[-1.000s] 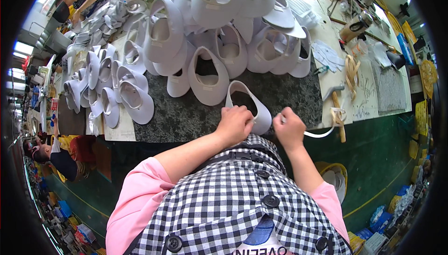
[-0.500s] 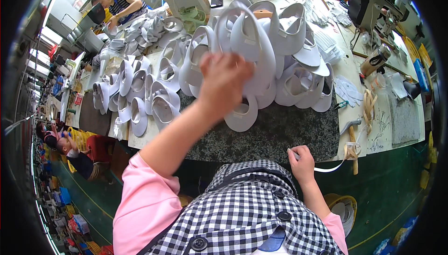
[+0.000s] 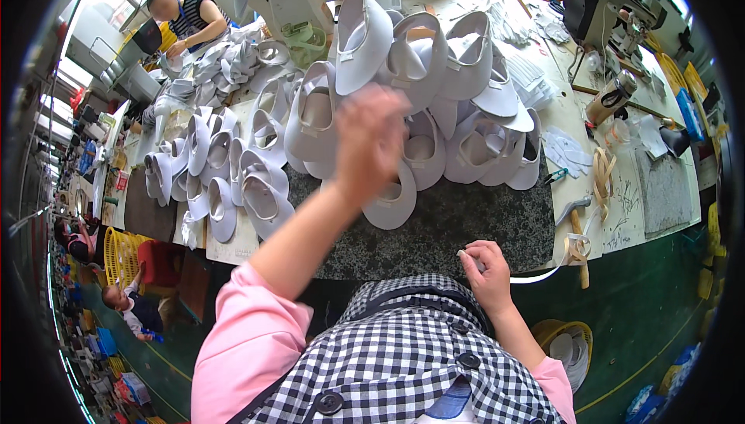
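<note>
My left hand [image 3: 369, 140], smeared by motion, is in front of the heap of white shoe uppers [image 3: 423, 74]; its fingers are too blurred to read. Just above it, one white upper [image 3: 363, 39] stands tilted at the top of the heap. Another upper [image 3: 390, 200] lies toe toward me on the dark mottled mat [image 3: 450, 234], partly behind my wrist. My right hand [image 3: 487, 272] is closed at the mat's front edge. A pale bit shows between its thumb and fingers, and a white strip [image 3: 535, 277] runs from behind it to a wooden-handled hammer [image 3: 578, 249].
More white uppers [image 3: 221, 210] stand in a group at left. A light-coloured bottle [image 3: 611, 98], scissors [image 3: 556, 176] and a beige strap bundle [image 3: 601, 179] lie at right beside a sewing machine [image 3: 621, 5]. Co-workers sit across the table and at far left; a child is at lower left.
The blurred upper above my left hand now rests at the heap's top left. My left hand is slightly lower. My right hand has shifted a little left, and the view has moved slightly.
</note>
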`<action>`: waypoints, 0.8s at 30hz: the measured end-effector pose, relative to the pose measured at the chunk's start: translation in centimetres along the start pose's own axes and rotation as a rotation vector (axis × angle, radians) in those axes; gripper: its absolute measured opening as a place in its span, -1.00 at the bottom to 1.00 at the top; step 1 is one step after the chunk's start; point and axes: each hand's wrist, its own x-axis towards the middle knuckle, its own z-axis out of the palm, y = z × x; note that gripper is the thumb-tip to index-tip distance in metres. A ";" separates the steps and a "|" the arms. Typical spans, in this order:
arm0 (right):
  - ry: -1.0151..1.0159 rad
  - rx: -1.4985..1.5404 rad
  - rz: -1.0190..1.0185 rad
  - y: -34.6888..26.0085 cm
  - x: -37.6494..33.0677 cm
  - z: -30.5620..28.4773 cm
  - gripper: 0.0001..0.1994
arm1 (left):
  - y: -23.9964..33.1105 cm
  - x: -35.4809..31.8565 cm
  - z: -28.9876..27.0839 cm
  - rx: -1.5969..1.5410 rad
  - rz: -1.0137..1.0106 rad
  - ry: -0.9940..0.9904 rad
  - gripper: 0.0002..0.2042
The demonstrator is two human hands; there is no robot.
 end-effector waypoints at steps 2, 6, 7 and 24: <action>-0.121 0.453 0.331 -0.9 0.1 0.3 -0.90 | 4.4 -4.8 0.1 -0.325 -0.038 -0.435 -0.57; -0.165 0.785 0.336 -1.6 0.6 1.5 -0.90 | 9.7 -11.2 0.3 -0.700 -0.479 -0.659 -0.61; -0.184 0.786 0.337 -1.9 0.7 1.6 -0.90 | 10.0 -11.7 0.0 -0.796 -0.660 -0.632 -0.63; -0.517 1.675 0.655 -3.1 1.9 3.2 -0.86 | 3.6 -18.8 -8.0 -0.250 -0.755 -0.466 -0.80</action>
